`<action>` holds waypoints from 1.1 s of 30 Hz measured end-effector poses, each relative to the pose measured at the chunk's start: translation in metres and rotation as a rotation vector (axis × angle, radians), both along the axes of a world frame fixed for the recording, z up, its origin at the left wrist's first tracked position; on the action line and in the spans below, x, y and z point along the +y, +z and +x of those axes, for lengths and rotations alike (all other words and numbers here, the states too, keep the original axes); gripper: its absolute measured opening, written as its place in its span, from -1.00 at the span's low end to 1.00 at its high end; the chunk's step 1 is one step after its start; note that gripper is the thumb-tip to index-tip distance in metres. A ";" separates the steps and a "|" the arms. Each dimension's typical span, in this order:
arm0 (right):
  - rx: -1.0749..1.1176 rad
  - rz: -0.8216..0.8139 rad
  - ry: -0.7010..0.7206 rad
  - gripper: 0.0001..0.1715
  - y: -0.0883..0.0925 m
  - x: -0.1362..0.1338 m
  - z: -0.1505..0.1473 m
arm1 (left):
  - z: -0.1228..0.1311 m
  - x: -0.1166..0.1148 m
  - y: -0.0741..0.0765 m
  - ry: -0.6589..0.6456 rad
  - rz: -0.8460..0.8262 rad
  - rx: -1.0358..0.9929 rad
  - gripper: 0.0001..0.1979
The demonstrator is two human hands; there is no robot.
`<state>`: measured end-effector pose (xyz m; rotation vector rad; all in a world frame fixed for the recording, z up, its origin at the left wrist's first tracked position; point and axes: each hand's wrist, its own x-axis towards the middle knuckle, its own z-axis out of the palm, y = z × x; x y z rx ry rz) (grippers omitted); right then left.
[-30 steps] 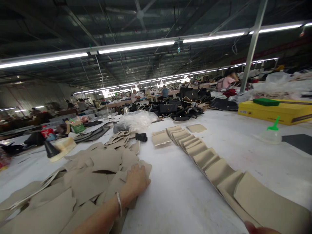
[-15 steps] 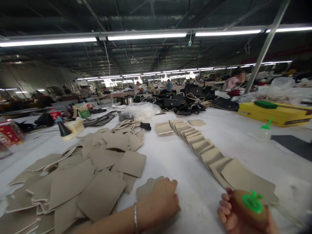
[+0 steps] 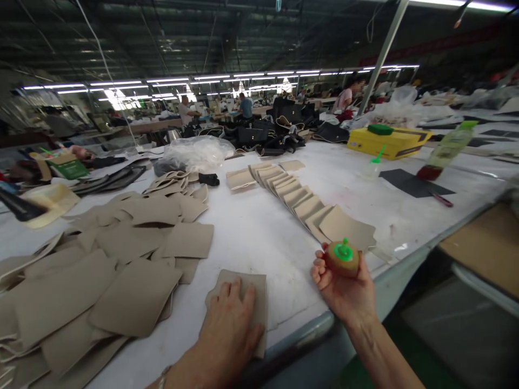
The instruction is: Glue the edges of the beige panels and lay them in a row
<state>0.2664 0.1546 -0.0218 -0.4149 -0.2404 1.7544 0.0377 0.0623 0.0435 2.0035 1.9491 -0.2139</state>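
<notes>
My left hand lies flat, fingers stretched out, on a single beige fabric piece near the table's front edge. My right hand is closed round a small brown squeeze bottle with a green nozzle cap, held just above the table edge. A loose heap of beige fabric pieces spreads to the left. A neat overlapping row of the same pieces runs away from my right hand toward the far side.
On the white table lie a clear plastic bag, a yellow box, a clear bottle with green nozzle, a dark sheet and a green-capped bottle. Black bags and other people stand farther back. A brown board lies right of the edge.
My left hand has dragged one beige piece out of the heap to the front edge and flattened on it. My right hand came into view holding the brown bottle and lifted it.
</notes>
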 end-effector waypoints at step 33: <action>-0.045 0.017 -0.004 -0.49 0.000 0.000 0.001 | -0.005 0.032 -0.009 0.022 0.104 0.052 -0.69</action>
